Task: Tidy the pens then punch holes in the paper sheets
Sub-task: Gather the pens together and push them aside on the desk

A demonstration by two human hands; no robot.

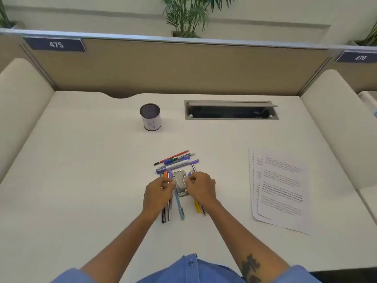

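Metal punch (181, 183) is lying between both hands, ringed by loose pens (176, 161), so the pen-tidying step is judged to be under way with no sheet yet punched. Left hand (158, 193) is curling its fingers over the pens beneath it and right hand (201, 187) is curling likewise beside the punch; whether either is actually gripping cannot be told. Next, the pens are calling for gathering and carrying to the cup (150, 117), well beyond the hands, while the sheets (280, 188) are waiting off to the right.
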